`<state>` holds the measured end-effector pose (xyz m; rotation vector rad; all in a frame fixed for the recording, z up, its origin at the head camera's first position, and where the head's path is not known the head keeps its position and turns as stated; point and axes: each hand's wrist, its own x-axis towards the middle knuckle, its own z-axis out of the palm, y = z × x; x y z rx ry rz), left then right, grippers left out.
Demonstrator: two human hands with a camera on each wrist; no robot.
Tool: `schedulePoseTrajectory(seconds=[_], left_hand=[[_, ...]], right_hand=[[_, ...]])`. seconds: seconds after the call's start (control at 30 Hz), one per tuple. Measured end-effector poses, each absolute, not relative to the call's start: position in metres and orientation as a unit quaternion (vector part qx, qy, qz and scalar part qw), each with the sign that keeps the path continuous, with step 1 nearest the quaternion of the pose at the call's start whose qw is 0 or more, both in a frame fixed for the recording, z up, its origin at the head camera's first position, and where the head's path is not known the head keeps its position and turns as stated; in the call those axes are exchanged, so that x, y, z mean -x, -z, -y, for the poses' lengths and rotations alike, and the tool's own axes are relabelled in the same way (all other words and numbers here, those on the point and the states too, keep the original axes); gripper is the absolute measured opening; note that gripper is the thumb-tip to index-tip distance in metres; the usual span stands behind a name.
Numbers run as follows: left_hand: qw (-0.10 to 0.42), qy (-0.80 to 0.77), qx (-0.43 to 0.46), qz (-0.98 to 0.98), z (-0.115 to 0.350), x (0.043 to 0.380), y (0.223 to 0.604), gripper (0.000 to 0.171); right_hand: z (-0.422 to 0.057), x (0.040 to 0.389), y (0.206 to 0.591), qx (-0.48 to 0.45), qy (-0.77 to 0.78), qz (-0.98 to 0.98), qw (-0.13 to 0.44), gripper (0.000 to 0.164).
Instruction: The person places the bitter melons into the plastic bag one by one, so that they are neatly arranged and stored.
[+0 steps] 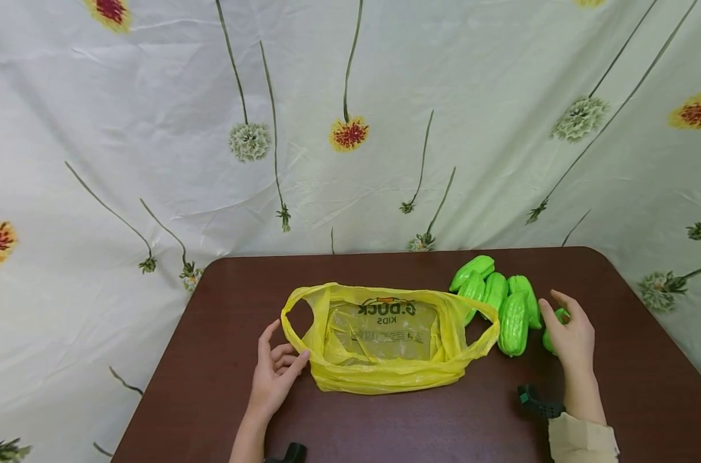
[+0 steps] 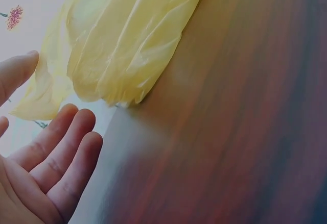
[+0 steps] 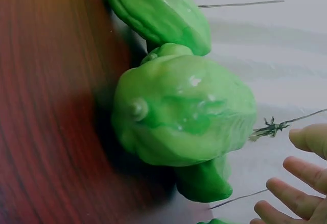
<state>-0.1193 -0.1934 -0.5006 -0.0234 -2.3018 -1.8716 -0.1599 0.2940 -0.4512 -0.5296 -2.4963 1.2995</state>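
Observation:
A yellow plastic carrier bag (image 1: 385,378) with G.DUCK KIDS print lies mouth up at the middle of the table. My left hand (image 1: 272,381) is by its left handle loop, thumb and fingers spread apart; in the left wrist view these fingers (image 2: 71,175) are below the bag's edge without gripping it. Several glossy green ridged gourds (image 1: 513,325) lie in a group right of the bag. My right hand (image 1: 573,337) is at the rightmost gourd (image 1: 548,341), partly covering it. The right wrist view shows the hand's spread fingers (image 3: 301,198) apart from a large gourd (image 3: 189,112).
The dark brown table (image 1: 235,296) has rounded back corners. Behind it hangs a pale flower-patterned cloth (image 1: 171,96). A dark band (image 1: 538,404) is on my right wrist. The bag's right handle lies against the nearest gourds.

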Motion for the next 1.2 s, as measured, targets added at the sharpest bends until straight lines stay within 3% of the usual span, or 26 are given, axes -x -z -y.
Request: schedulePoseTrajectory(seconds=[0.33, 1.2], left_hand=[[0.093, 0.644, 0.032, 0.758, 0.188, 0.120, 0.503, 0.072], [0.158, 0.722, 0.025, 0.673, 0.169, 0.120, 0.505, 0.043]], right_hand=[[-0.296, 0.162, 0.455, 0.232, -0.459, 0.834, 0.202, 0.047], [-0.303, 0.161, 0.467, 0.267, -0.426, 0.834, 0.225, 0.043]])
